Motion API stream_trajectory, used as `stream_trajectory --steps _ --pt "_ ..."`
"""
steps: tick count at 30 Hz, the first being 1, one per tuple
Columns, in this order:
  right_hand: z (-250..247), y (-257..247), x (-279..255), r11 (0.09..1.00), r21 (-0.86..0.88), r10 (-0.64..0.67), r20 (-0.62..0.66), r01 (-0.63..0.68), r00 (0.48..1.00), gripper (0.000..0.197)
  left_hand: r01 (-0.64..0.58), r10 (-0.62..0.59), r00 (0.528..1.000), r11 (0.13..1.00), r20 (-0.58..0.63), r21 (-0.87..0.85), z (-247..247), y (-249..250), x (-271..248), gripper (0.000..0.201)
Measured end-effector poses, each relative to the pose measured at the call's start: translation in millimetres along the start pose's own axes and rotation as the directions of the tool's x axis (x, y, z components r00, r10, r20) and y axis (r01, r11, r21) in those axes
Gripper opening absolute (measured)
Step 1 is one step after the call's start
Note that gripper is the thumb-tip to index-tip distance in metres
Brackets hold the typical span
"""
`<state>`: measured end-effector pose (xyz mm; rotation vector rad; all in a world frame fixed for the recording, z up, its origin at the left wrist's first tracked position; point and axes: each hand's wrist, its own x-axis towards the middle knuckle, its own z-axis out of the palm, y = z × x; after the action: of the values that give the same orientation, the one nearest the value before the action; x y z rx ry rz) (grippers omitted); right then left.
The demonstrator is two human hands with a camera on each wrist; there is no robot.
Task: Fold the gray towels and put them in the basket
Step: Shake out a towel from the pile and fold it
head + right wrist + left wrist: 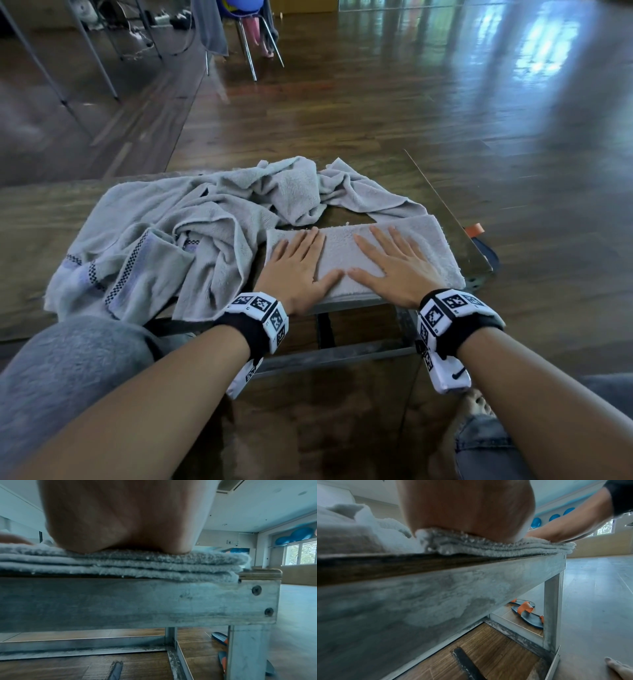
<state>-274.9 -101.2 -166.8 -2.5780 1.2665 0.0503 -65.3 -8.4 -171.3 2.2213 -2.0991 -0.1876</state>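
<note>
From the head view, the left hand and right hand lie flat, fingers straight and spread, pressing the folded towel on the worktop; its long axis runs from one hand to the other, its near long edge at the worktop's near edge; unfolded towels lie heaped beyond and outside the left hand; no basket shows.

From the left wrist view, the palm heel bears on the layered towel edge; sandals lie on the floor beneath.

From the right wrist view, stacked layers sit under the palm.

The step seems to be flattening a fold; next likely calls for folding end to end, or lifting it toward the basket.
</note>
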Motion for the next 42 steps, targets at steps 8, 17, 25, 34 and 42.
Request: stream_trajectory --steps 8,17,25,34,42 --pt "-9.2 25.4 -13.9 0.989 -0.001 0.15 -0.004 -0.15 0.989 0.09 0.045 -0.045 0.999 0.999 0.016 0.001 -4.2 0.5 -3.5 0.097" --pt "-24.3 45.4 -19.3 0.972 -0.006 0.233 0.119 -0.234 0.965 0.09 0.041 -0.041 0.997 0.999 0.068 -0.004 -2.5 -13.8 -0.8 0.102" --pt "-32.5 35.1 -11.4 0.897 0.084 0.416 0.169 -0.433 0.894 0.11 0.139 -0.128 0.982 0.988 0.141 -0.068 -6.6 -24.1 -4.8 0.11" --pt "-49.4 24.6 -1.9 0.776 0.197 0.616 -0.032 -0.6 0.787 0.082 0.168 -0.169 0.981 0.986 0.093 0.021 -17.9 -14.8 -0.9 0.115" --pt "-70.2 35.8 -1.4 0.768 0.218 0.62 -0.019 -0.602 0.784 0.036 0.206 -0.209 0.978 0.975 0.023 0.083 -31.5 -10.9 3.2 0.12"
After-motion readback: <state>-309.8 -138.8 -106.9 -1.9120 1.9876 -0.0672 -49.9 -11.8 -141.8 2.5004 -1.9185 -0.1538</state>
